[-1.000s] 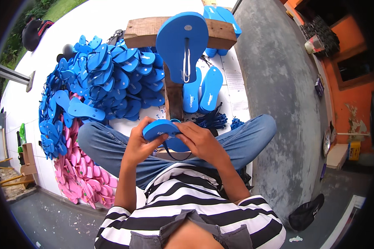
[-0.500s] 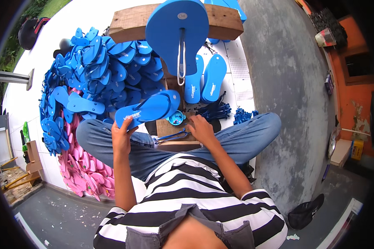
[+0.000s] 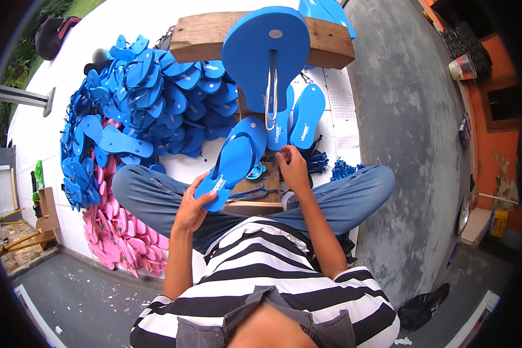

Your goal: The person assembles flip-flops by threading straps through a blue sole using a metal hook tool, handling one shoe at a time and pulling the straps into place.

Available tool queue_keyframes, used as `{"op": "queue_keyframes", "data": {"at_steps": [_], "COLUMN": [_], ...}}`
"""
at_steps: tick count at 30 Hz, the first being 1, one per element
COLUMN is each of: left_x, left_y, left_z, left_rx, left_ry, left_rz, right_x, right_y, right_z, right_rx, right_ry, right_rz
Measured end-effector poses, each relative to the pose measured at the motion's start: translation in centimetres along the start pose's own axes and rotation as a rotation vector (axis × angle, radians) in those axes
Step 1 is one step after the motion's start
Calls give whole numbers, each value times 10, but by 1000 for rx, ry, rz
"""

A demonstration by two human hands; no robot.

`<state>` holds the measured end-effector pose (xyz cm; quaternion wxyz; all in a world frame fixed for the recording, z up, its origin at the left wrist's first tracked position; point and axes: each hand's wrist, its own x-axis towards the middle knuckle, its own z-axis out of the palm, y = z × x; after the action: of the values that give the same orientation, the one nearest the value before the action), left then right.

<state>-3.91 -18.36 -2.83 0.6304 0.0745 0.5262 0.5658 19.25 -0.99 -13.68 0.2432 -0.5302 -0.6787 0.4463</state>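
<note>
My left hand (image 3: 191, 206) is closed on the printed end of a blue flip-flop (image 3: 235, 159), which tilts up and to the right, its blue strap fitted. My right hand (image 3: 293, 169) is raised beside it, fingers curled together; what they hold, if anything, is too small to make out. Straight ahead, a large blue sole (image 3: 265, 43) stands against a wooden beam (image 3: 200, 37), a long metal loop (image 3: 271, 98) hanging down its front. Below the flip-flop, a turquoise tin (image 3: 257, 170) and a thin blue-handled tool (image 3: 249, 192) lie on a wooden bench (image 3: 267, 182), partly hidden.
To the left is a big heap of blue flip-flops (image 3: 151, 98), with pink ones (image 3: 119, 232) nearer me. Two blue soles (image 3: 307, 116) and bundles of dark blue straps (image 3: 343, 169) lie on the right. A grey floor strip (image 3: 388, 104) runs beside the white tiles.
My left hand has moved right and slightly down, turning the flip-flop more upright. My right hand has risen from the bench to near the flip-flop's far end. The whole view has shifted slightly.
</note>
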Motion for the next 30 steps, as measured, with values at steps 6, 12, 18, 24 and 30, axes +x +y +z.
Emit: {"op": "queue_keyframes", "data": {"at_steps": [6,12,18,24,30], "left_x": [12,20,80,164,246], "left_y": [-17,-24,-7,42,-20], "left_z": [-14,4,-30,-35,-144], "left_rx": [149,485,994,1199,1276], "left_ry": [-26,88,389,391,305], "left_rz": [-21,50,482,416,159], "right_x": [-6,-26,-30,-23,-34], "right_y": [-39,-48,-37,-7,4], "right_z": [17,69,79,50,41], "right_rx": [733,774,698,257,-338], "right_ry": [-355,-560,-607,-496,-537], "right_rz": [265,142,190,18,-284]}}
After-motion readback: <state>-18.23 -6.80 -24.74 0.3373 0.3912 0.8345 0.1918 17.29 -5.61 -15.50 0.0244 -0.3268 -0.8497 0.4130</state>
